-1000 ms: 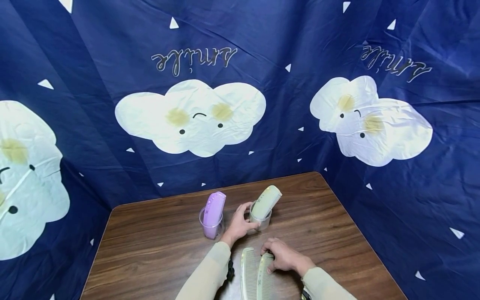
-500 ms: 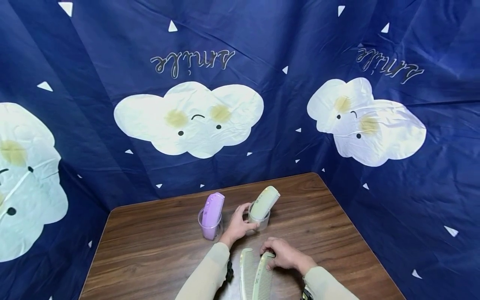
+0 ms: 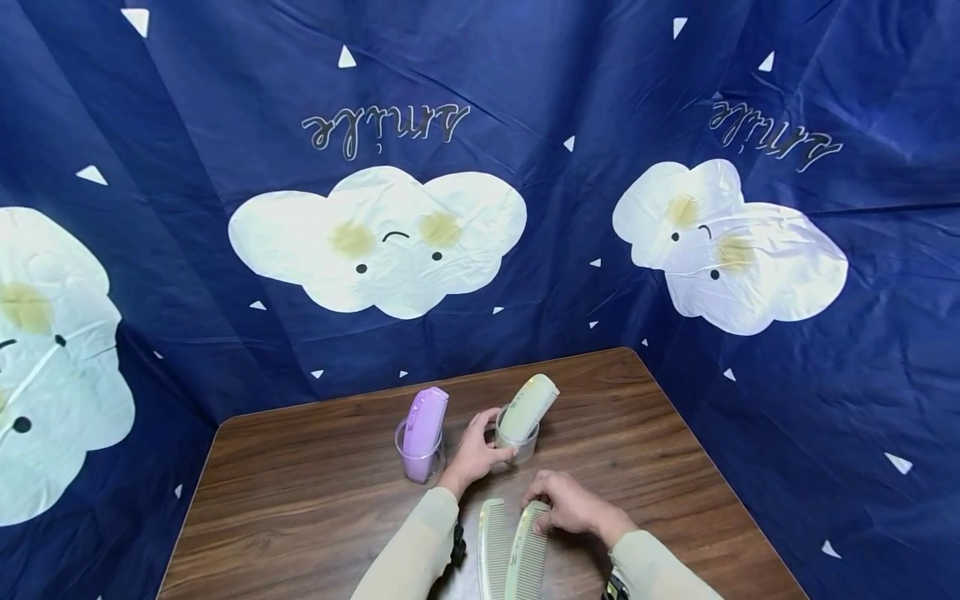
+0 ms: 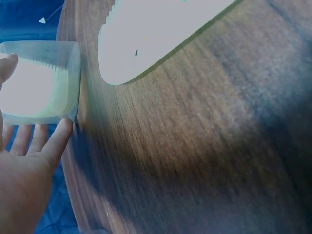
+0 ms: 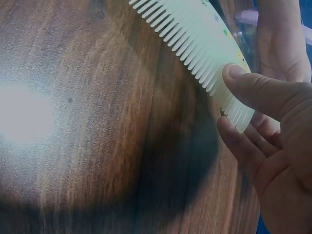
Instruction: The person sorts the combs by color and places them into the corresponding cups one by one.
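My left hand (image 3: 476, 450) holds a clear plastic cup (image 3: 527, 451) from its left side, thumb and fingers around the wall. Inside that cup a pale green comb (image 3: 529, 408) leans to the right, its upper end above the rim. Nearer to me, my right hand (image 3: 572, 505) pinches the far end of another pale green comb (image 3: 528, 554). In the right wrist view the thumb lies on the face of this comb (image 5: 204, 44) and a finger is at its toothed end. Just left of it is a further pale green comb (image 3: 493, 546), untouched.
To the left of my left hand stands a second clear cup (image 3: 439, 458) with a purple comb (image 3: 425, 423) in it. The wooden table (image 3: 300, 500) ends at the back against a dark blue curtain (image 3: 187, 350) printed with clouds.
The comb in my right hand has turned slightly, its near end swinging left towards the other comb. My right hand has shifted a little forward. My left hand stays on the cup.
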### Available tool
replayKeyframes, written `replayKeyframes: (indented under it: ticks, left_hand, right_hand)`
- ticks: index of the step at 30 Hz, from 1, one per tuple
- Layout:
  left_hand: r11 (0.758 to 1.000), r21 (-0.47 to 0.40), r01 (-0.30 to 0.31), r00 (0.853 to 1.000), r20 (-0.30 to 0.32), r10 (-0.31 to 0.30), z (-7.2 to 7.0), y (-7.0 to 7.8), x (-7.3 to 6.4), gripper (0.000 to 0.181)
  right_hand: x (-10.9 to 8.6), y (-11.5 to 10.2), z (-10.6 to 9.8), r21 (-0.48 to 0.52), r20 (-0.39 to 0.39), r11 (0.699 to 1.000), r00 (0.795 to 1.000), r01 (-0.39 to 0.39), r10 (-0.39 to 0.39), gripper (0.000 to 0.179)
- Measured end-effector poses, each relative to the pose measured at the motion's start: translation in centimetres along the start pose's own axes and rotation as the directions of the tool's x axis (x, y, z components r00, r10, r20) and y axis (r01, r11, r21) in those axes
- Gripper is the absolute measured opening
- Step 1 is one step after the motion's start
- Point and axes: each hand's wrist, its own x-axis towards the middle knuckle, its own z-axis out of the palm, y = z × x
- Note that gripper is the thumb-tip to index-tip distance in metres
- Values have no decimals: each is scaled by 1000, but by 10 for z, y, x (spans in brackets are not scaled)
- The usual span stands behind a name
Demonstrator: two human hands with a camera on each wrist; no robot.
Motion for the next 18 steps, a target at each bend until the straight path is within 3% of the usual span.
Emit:
replayKeyframes:
  ticks: [18]
  left_hand:
    - [1000,25,-19,1000,-13,20,0,-3,1,76]
  right_hand:
    - [6,-12,-14,58,11,998,1000,16,-17,28]
